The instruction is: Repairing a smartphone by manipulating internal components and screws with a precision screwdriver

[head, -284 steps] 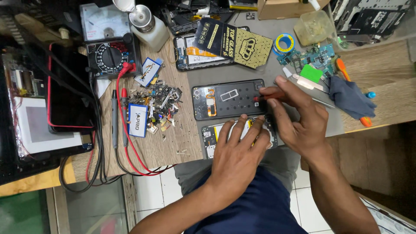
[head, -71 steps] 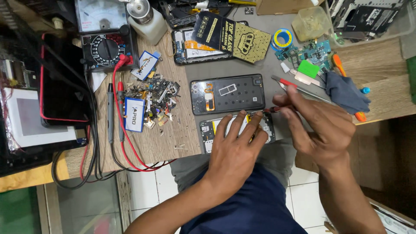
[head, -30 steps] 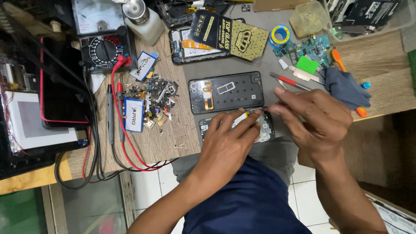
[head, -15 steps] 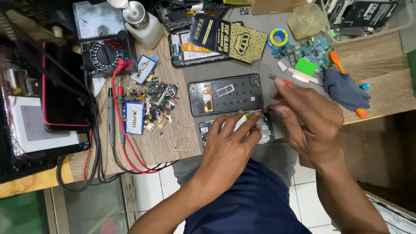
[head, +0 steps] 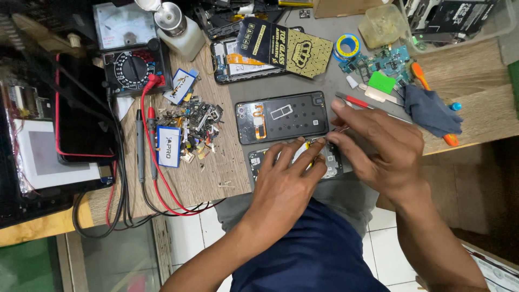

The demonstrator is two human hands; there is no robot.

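Grip state, left hand [head: 284,181]: fingers spread flat, palm down, pressing on an opened phone [head: 294,162] that lies at the near edge of the table [head: 216,178], just above the person's lap. Nothing is clasped in it. Grip state, right hand [head: 378,146]: thumb and forefinger pinched on a thin metal tool [head: 341,130] whose tip meets the top edge of the same phone; the rest of the tool is hidden in the hand.

Just beyond the fingertips, a second phone frame [head: 282,116], black with cut-outs, lies parallel to the first and almost touching it. Both sit on a grey mat [head: 324,81].

Open room: to the left of the phones a bare strip of wood runs to the table edge, bounded by a heap of small scrap parts [head: 194,121] and red and black probe leads [head: 151,162] that loop over the edge. To the right, the hand covers the mat as far as a dark cloth [head: 430,111], and the wooden top ends close behind it.

Packages and labels: a black-and-gold flat package [head: 286,48] lies across a third phone at the far side of the mat. A small white card with blue print [head: 167,146] stands beside the scrap heap; another, smaller one [head: 178,86] lies near the multimeter [head: 132,67]. A blue-and-yellow tape roll [head: 347,46] sits beside a green-tabbed circuit board [head: 378,67].
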